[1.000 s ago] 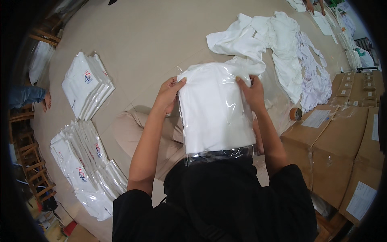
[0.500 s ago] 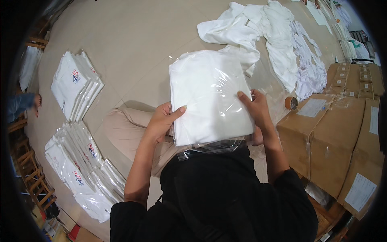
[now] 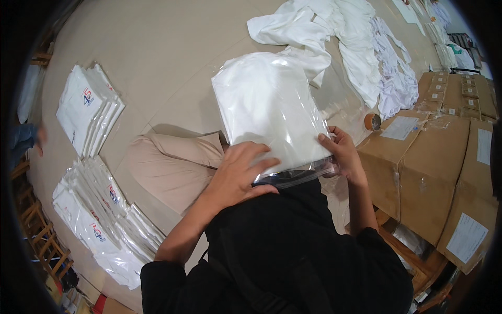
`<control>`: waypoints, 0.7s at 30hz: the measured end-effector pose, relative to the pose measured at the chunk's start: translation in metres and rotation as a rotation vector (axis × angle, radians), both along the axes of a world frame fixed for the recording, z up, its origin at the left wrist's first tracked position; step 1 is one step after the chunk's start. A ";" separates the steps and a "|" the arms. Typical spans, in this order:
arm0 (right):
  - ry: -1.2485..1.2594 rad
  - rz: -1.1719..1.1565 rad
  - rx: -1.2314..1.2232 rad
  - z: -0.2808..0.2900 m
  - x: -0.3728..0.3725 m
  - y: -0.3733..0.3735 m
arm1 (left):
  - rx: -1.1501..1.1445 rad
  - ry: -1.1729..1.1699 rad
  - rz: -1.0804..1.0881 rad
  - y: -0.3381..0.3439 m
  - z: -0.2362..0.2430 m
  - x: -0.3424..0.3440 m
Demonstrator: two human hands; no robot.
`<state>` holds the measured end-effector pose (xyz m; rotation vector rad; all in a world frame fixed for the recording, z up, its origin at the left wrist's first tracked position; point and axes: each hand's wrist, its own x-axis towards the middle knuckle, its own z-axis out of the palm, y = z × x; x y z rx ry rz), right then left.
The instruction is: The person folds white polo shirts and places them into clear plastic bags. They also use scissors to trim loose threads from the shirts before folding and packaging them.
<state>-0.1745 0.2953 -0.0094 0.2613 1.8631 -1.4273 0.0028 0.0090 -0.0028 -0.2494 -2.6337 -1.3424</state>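
A folded white garment in a clear plastic bag [image 3: 272,104] lies over my lap, its loose clear flap toward my body. My left hand [image 3: 241,171] rests on the near left part of the bag, fingers spread and thumb apart near the flap. At the near right corner, my right hand [image 3: 342,154] pinches the bag's edge between thumb and fingers. The lower fingers of that hand are partly hidden by the plastic.
Bagged white garments form a stack [image 3: 91,110] at the far left and another pile [image 3: 104,220] nearer. Loose white cloth [image 3: 334,42] lies ahead. At right are cardboard boxes [image 3: 434,162] and a tape roll [image 3: 372,122]. Another person's hand [image 3: 40,138] shows at the left edge.
My left hand has left the bag's left edge and moved onto its near part, fingers now spread. My right hand has slid down to the near right corner.
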 end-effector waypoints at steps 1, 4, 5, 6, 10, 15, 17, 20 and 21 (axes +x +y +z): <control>0.027 0.067 0.052 0.002 -0.007 0.004 | 0.005 0.010 -0.053 0.001 -0.005 -0.002; 0.115 0.108 0.220 0.002 -0.005 0.010 | 0.008 0.040 -0.094 0.004 -0.009 -0.005; 0.318 0.143 0.261 0.000 0.001 0.012 | 0.001 0.036 -0.104 0.003 -0.008 -0.006; 0.522 0.173 0.300 -0.002 0.011 0.015 | -0.006 0.034 -0.118 0.002 -0.007 -0.008; 0.815 0.247 0.317 0.043 0.034 -0.007 | 0.096 -0.082 -0.194 -0.006 -0.010 -0.009; 0.700 0.352 0.232 0.054 0.045 -0.015 | 0.119 -0.201 -0.275 -0.020 0.004 -0.002; 0.778 0.452 0.236 0.054 0.043 -0.014 | 0.117 -0.228 -0.251 -0.028 0.008 0.004; 0.917 0.633 0.156 0.058 0.044 -0.019 | 0.094 -0.260 -0.232 -0.035 0.008 0.016; 0.954 0.700 0.156 0.063 0.047 -0.028 | 0.084 -0.268 -0.228 -0.035 0.007 0.018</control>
